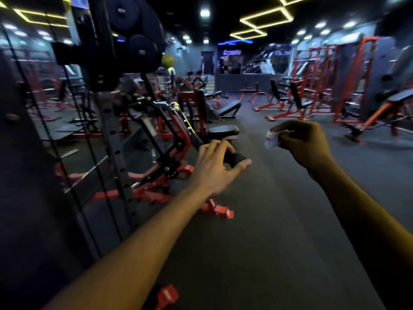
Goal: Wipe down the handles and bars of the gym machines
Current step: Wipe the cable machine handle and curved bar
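Observation:
A black bar with a padded black handle point(234, 157) slopes down from a red-framed machine point(169, 151) at centre left. My left hand point(218, 164) wraps loosely around the handle's end, fingers over the top and thumb underneath. To the right, at about the same height, my right hand point(305, 143) is closed in a fist on a crumpled white cloth point(271, 139), which sticks out on the left of the fist. The cloth is clear of the handle, a short way to its right.
A dark rack with weight plates point(134, 34) and cables rises at the left. Red feet point(220, 210) of the machine stick out onto the dark floor point(268, 220). Benches point(230, 108) and red racks point(321, 79) stand farther back and right.

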`<state>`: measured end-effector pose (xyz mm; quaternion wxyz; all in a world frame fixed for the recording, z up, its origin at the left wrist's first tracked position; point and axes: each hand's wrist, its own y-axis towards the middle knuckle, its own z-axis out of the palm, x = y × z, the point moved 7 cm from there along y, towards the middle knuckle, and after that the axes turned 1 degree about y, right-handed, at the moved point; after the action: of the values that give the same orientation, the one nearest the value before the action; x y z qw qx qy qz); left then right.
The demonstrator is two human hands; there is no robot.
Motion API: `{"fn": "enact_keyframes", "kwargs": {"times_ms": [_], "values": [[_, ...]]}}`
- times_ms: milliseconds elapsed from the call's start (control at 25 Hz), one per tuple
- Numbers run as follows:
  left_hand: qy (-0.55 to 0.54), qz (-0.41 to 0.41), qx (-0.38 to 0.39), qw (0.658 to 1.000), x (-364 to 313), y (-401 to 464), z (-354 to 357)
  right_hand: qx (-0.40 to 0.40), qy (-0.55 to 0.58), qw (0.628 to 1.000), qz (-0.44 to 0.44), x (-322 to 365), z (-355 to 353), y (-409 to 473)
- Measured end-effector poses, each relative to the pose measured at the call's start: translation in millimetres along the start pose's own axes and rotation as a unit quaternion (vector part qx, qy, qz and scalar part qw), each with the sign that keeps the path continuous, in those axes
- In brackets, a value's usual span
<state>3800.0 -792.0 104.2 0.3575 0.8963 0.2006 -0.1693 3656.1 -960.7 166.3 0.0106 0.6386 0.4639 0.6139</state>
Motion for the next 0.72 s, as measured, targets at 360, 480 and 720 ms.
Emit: {"fn": "enact_keyframes", "kwargs": {"times_ms": [360, 480, 720], "values": [[-0.105, -0.204, -0.108, 0.967, 78.3, -43.3, 4.0, 0.121, -0.086, 0.985, -0.088, -13.9, 124.5, 25.2], [-0.196, -0.297, -0.129, 0.926, 97.9, -56.0, 7.6, 0.141, -0.083, 0.983, -0.084, -31.3, 155.6, 38.4], [-0.297, -0.386, -0.094, 0.868, 133.9, -76.1, 44.9, 0.127, -0.024, 0.986, -0.109, -65.4, 205.6, 41.1]]}}
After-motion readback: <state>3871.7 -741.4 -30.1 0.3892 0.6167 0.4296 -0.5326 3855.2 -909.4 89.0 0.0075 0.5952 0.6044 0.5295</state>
